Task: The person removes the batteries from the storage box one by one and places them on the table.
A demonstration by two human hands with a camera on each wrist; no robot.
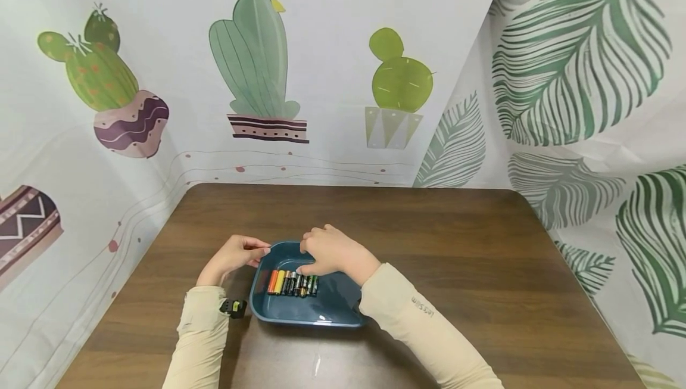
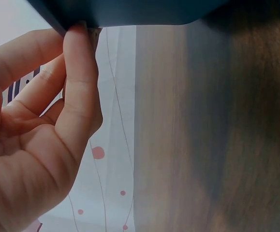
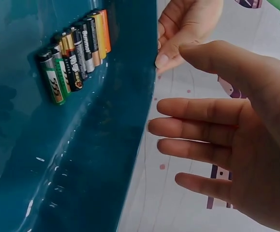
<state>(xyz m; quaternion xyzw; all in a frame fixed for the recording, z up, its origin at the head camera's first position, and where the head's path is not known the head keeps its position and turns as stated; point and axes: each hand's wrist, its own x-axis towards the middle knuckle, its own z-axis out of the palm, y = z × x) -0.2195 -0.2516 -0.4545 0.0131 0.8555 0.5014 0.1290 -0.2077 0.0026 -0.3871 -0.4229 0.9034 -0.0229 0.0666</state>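
Note:
A row of several batteries (image 1: pixel 293 283) lies side by side in the blue plastic tray (image 1: pixel 337 311). Orange and yellow ones are at the left end, black and green ones toward the right. My left hand (image 1: pixel 236 256) pinches the tray's far left rim between thumb and fingers, also visible in the left wrist view as a hand (image 2: pixel 48 111) under the tray edge. Over the tray's far side, just beyond the batteries, is my right hand (image 1: pixel 334 250). In the right wrist view its fingers (image 3: pixel 198 126) are extended and apart from the batteries, with nothing held.
The tray stands on a brown wooden table (image 1: pixel 455 270), near its front. Behind and beside the table hangs a white cloth (image 1: pixel 332 67) printed with cacti and leaves. A small black device (image 1: pixel 234 308) is on the left wrist.

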